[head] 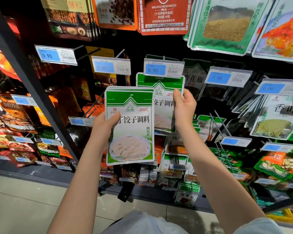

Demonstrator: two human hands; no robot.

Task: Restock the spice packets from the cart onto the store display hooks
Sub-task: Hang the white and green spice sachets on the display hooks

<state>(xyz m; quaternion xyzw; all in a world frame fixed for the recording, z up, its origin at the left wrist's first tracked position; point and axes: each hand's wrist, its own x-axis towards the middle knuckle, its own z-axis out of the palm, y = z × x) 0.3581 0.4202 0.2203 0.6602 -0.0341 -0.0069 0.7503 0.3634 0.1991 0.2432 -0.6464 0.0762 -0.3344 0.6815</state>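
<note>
My left hand (107,123) grips a stack of green-and-white spice packets (130,132) by the left edge, thumb across the front. The stack is upright in front of the display. Behind it, one matching packet (161,102) hangs at the hook under a 5.90 price tag (163,69). My right hand (183,108) holds that hanging packet at its right edge, thumb on its front. The hook's tip is hidden behind the price tag.
Rows of hooks carry other spice packets all round, each with a blue price tag (228,76) at the tip. Bare hook rods (219,123) jut out at the right. A dark shelf upright (32,85) runs diagonally at left. Tiled floor (24,205) lies below.
</note>
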